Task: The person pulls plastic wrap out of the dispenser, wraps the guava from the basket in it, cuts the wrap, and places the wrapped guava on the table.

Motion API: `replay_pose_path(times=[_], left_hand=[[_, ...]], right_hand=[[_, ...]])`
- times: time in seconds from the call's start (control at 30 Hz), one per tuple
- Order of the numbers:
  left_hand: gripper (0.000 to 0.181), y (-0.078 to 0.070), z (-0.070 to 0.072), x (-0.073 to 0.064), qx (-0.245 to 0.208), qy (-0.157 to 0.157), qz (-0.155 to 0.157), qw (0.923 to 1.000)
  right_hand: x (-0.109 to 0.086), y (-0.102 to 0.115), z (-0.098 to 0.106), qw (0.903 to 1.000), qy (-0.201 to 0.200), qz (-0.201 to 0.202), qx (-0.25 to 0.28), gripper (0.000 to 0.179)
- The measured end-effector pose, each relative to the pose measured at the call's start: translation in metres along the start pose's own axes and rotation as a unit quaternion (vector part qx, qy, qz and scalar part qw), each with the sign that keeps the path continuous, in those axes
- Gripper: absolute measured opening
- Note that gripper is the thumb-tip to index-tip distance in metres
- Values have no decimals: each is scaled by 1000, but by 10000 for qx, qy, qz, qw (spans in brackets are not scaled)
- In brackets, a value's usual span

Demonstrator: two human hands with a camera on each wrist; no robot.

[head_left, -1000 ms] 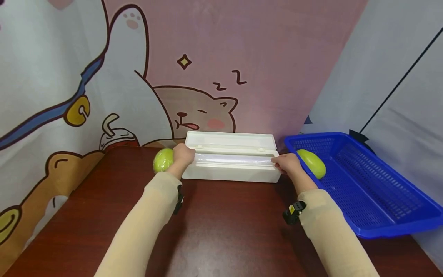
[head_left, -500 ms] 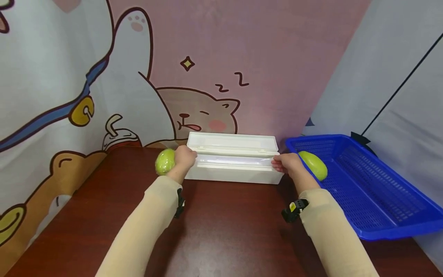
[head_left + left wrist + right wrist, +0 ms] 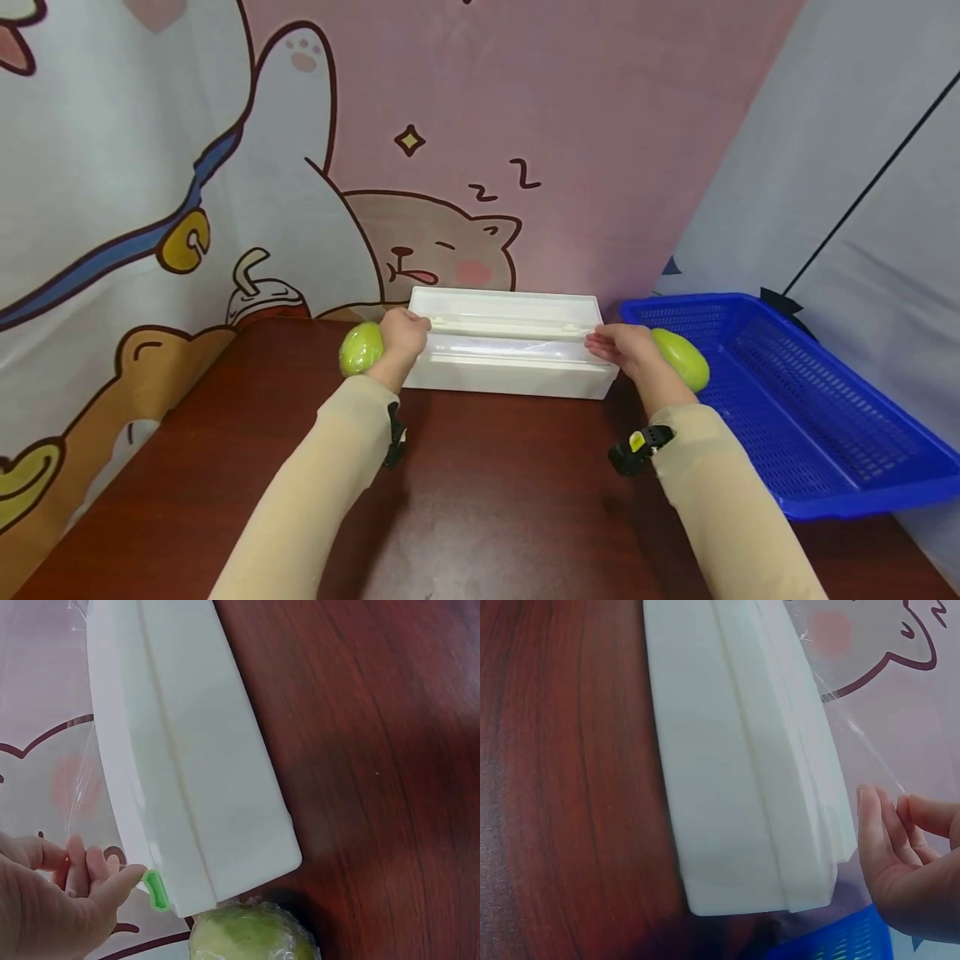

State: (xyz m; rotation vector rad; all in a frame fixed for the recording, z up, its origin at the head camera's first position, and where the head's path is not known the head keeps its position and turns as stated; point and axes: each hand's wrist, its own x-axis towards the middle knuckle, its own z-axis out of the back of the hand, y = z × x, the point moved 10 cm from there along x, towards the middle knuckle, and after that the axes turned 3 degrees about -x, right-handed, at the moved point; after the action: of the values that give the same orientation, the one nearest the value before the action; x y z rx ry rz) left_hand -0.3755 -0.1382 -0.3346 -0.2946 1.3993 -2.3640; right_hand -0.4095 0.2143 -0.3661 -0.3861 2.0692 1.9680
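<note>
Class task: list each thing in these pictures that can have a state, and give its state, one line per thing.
White plastic cling-film dispenser box: lid open.
Clear cling film: sheet drawn up, taut between both hands.
Left hand: pinches the film's left edge.
Right hand: pinches the film's right edge.
Green round fruit by the box: film-wrapped, on the table.
Green fruit in the blue plastic basket: wrapping cannot be told.

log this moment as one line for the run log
left hand: pinches cling film | right hand: pinches cling film | dispenser box: open | wrapped fruit: beside box
</note>
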Motion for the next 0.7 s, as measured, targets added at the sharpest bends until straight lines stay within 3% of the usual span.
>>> replay_pose_path(times=[0.3, 0.53, 0.7], left_hand=[[16, -4, 11, -1, -755, -320, 78, 9966], [13, -8, 20, -2, -1175, -552, 4, 9915], [13, -13, 25, -6, -1254, -529, -85, 9907]], right_hand=[[-9, 11, 1, 9999, 83, -131, 49, 52], [-16, 22, 3, 9997, 22, -53, 247, 10], [-22, 28, 2, 9990, 99, 0, 445, 6]])
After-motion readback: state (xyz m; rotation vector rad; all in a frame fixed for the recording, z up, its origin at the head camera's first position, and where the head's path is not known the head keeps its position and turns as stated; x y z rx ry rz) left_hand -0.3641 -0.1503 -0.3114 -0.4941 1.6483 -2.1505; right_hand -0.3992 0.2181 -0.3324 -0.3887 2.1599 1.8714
